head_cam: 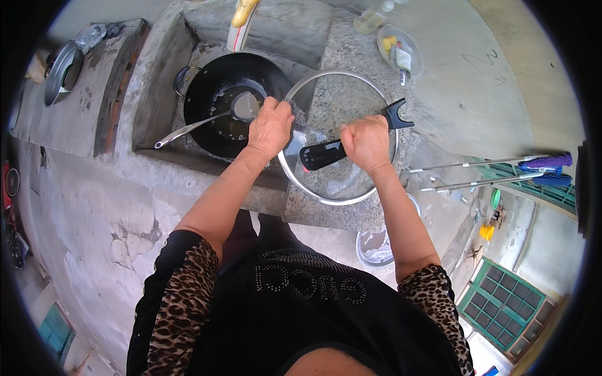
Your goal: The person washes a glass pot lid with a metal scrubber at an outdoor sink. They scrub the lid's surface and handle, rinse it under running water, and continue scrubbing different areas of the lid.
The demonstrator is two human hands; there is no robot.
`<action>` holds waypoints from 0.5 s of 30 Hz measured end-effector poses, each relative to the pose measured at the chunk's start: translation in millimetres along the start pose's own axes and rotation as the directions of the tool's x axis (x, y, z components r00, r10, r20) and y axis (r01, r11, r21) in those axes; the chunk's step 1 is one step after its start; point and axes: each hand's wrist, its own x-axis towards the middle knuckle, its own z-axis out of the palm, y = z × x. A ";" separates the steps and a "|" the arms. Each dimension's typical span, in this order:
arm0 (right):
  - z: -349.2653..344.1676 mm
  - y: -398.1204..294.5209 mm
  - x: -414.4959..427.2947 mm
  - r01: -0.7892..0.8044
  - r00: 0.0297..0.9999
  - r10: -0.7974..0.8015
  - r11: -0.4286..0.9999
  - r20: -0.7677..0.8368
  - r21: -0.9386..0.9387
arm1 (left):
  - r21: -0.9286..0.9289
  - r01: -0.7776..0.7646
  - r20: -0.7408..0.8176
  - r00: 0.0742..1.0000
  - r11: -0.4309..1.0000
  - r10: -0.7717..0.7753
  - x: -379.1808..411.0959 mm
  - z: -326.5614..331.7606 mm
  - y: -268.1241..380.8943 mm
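Note:
A round glass lid point(338, 183) with a metal rim is held tilted over the right edge of the sink and the stone counter. My right hand point(368, 141) grips its long black handle point(323, 155), which has a forked end. At the lid's left rim, my left hand point(271, 127) has its fingers curled; a grey, rough-looking patch shows beside them, too unclear to name. Left of the lid, a black wok point(211, 98) sits in the concrete sink, with a little liquid inside. A metal ladle point(200, 123) rests across it, its bowl inside and its handle over the wok's side.
Behind the wok stands a loofah-like yellow object point(243, 13). A pump bottle point(373, 18) and a dish point(385, 51) holding a tube are at the counter's back. Mops point(479, 183) lie at right; a basin point(375, 249) stands below. A metal pan point(63, 75) rests on the left ledge.

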 end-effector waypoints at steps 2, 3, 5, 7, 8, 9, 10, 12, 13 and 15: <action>-7.1 -5.0 -1.9 -0.081 0.993 0.081 0.997 0.082 0.000 | -0.071 0.108 -0.054 0.992 0.992 -0.112 23.7 8.9 -7.3; -5.8 -9.0 -3.3 -0.134 0.990 0.133 0.991 -0.041 -0.010 | -0.125 0.166 -0.079 0.981 0.978 -0.177 29.5 14.8 -14.0; 6.0 -18.1 -5.4 -0.219 0.935 0.210 0.976 -0.287 0.003 | -0.389 0.414 0.086 0.906 0.823 -0.415 36.8 29.0 -42.3; 22.3 -9.9 -19.6 -0.401 0.843 0.434 0.901 -0.317 0.168 | -0.627 0.656 0.478 0.750 0.420 -0.457 44.1 12.5 -32.0; 28.4 -12.9 -23.1 -0.476 0.752 0.560 0.826 -0.348 0.301 | -0.622 0.682 0.531 0.729 0.385 -0.433 44.3 11.2 -30.3; 37.1 -14.4 -23.6 -0.515 0.656 0.666 0.739 -0.356 0.434 | -0.621 0.704 0.572 0.708 0.344 -0.414 44.1 8.7 -32.4; 44.4 -9.5 -26.5 -0.557 0.580 0.759 0.634 -0.296 0.536 | -0.615 0.727 0.617 0.684 0.304 -0.389 43.6 6.6 -31.6; 30.2 -20.1 -27.3 -0.372 0.473 0.881 0.198 0.002 0.907 | -0.630 0.736 0.631 0.672 0.249 -0.388 36.2 5.6 -21.5; 9.1 -29.0 -23.6 -0.234 0.472 0.854 -0.118 0.219 0.965 | -0.652 0.734 0.640 0.668 0.192 -0.380 30.6 0.1 -8.7; -4.2 -21.8 -26.5 -0.186 0.446 0.873 -0.127 0.199 0.974 | -0.645 0.749 0.680 0.653 0.153 -0.334 23.4 -15.3 11.4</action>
